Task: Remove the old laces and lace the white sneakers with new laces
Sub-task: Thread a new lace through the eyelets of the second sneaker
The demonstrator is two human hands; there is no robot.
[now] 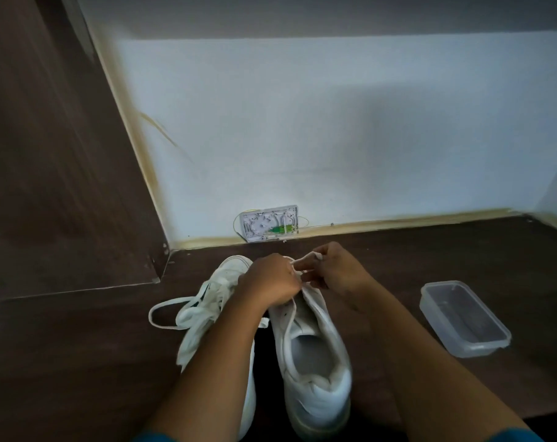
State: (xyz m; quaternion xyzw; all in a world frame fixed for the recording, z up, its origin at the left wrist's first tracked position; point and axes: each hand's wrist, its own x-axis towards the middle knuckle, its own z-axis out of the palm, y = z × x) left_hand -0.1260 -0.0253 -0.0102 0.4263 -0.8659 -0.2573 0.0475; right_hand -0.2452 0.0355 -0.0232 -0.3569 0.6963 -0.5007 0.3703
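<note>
There are two white sneakers (pixel 315 355) on the dark floor (pixel 430 260), side by side. Two bare hands (pixel 271 279) work at them. One clear plastic container (pixel 463 319) stands near. One small white box (pixel 270 223) leans at the wall (pixel 334 122).

Two white sneakers stand side by side on the dark floor (pixel 79 362), toes toward 12 o'clock. Both hands meet over the front of the right sneaker (pixel 315 355): the left hand (pixel 271 280) is closed on its upper, the right hand (pixel 337 269) pinches a white lace (pixel 304 260) lifted toward 1 o'clock. The left sneaker (pixel 226 275) carries loose laces (pixel 175 314) spilling toward 9 o'clock. A clear plastic box (pixel 463 319) sits at 3 o'clock, well apart. A small wall box (pixel 269 223) is at 12 o'clock.
</note>
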